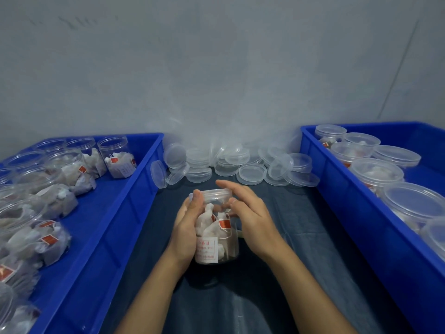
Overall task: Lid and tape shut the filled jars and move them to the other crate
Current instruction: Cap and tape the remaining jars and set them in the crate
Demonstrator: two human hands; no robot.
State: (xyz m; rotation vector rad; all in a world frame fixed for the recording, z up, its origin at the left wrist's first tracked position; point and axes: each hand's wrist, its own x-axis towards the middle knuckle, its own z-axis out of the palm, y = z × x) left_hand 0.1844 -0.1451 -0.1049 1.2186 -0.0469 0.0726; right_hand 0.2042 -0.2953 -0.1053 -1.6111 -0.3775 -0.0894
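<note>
A clear plastic jar (218, 233) filled with white tea bags with red tags stands on the dark table between the two crates. It carries a white label with red print, and its mouth has no lid. My left hand (186, 224) grips its left side, thumb near the rim. My right hand (248, 213) lies against its right side with fingers mostly straight, reaching over the rim. The blue crate (115, 213) on the left holds several open filled jars (118, 156). The blue crate (337, 201) on the right holds several lidded jars (375, 172).
A heap of clear plastic lids (240, 162) lies at the back of the table against the grey wall, between the crates. The dark table surface (301, 237) runs from the lids toward me. No tape is in view.
</note>
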